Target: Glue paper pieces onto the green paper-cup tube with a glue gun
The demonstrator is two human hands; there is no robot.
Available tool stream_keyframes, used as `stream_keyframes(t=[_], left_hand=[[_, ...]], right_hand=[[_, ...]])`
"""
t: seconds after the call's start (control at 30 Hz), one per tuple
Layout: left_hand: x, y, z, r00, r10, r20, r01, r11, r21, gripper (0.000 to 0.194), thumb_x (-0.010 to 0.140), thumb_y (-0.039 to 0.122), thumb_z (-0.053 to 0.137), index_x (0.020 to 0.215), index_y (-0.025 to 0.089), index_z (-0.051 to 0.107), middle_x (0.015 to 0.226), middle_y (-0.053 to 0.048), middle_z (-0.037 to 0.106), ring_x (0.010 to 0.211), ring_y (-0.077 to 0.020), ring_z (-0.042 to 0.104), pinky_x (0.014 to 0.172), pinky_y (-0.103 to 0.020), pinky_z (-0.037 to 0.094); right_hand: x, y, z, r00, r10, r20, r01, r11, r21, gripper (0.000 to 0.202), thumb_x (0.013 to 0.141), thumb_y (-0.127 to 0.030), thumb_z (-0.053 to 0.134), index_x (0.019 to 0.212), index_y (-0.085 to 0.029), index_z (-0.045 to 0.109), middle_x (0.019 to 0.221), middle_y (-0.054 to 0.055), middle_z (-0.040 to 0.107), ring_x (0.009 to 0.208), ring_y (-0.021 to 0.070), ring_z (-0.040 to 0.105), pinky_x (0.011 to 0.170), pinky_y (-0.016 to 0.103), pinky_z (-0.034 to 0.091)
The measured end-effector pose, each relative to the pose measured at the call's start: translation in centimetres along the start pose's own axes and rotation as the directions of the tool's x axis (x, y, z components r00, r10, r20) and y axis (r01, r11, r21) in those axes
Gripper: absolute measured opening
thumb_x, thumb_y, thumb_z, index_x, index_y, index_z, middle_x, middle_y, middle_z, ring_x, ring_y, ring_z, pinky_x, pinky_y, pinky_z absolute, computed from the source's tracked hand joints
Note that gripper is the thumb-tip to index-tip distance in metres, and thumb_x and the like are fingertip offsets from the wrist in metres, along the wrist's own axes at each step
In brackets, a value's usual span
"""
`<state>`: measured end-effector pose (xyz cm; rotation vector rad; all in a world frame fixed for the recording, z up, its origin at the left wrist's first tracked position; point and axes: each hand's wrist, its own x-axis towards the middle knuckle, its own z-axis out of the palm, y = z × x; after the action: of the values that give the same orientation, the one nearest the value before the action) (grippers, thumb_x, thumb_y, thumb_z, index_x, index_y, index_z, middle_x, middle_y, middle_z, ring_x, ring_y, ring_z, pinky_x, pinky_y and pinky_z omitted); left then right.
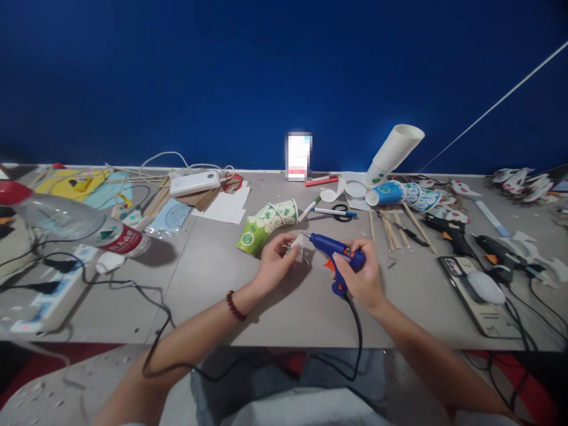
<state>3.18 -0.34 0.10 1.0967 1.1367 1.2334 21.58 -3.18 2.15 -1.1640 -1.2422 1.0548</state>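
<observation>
My right hand point(364, 275) is wrapped round a blue glue gun point(336, 248) with an orange trigger. Its nozzle points left, close to a small white paper piece point(300, 245) pinched in the fingers of my left hand point(277, 263). Whether the nozzle touches the paper I cannot tell. Just behind my left hand lies a bent chain of green patterned paper cups point(268, 222). A black cord runs from the glue gun's handle down over the table edge.
Scissors point(341, 213) and markers point(322, 180) lie behind the glue gun. At right are blue paper cups point(402, 194), a leaning cup stack point(396, 151), wooden sticks point(390, 231), black glue guns point(450, 234) and a phone point(479, 307). A bottle point(84, 222) and power strip point(57, 290) are left.
</observation>
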Motion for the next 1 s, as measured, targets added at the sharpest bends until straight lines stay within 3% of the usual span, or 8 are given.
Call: stream_keyframes(t=[0.4,1.0], left_hand=[[0.05,-0.42,-0.10,1.000,0.015,-0.011,-0.015,1.000,-0.006,0.028,0.076,0.039,0.070,0.091,0.016,0.064,0.080,-0.001,0.062,0.052,-0.0060,0.049,0.042,-0.017,0.044],[0.05,-0.57,-0.16,0.999,0.034,0.003,-0.034,0.999,0.012,0.025,0.079,0.038,0.067,0.090,0.016,0.063,0.081,-0.001,0.061,0.054,-0.0064,0.050,0.043,-0.017,0.045]], right_hand=[[-0.28,0.34,-0.39,0.999,-0.032,0.019,0.034,0.998,-0.060,0.034,0.080,-0.037,0.067,0.087,-0.025,0.036,0.100,0.003,0.059,0.050,0.0093,0.061,0.042,0.022,0.051],[-0.39,0.18,-0.22,0.998,-0.056,0.021,0.058,0.995,-0.076,0.033,0.081,-0.032,0.066,0.089,-0.026,0.035,0.102,0.003,0.058,0.048,0.0093,0.060,0.040,0.023,0.049]])
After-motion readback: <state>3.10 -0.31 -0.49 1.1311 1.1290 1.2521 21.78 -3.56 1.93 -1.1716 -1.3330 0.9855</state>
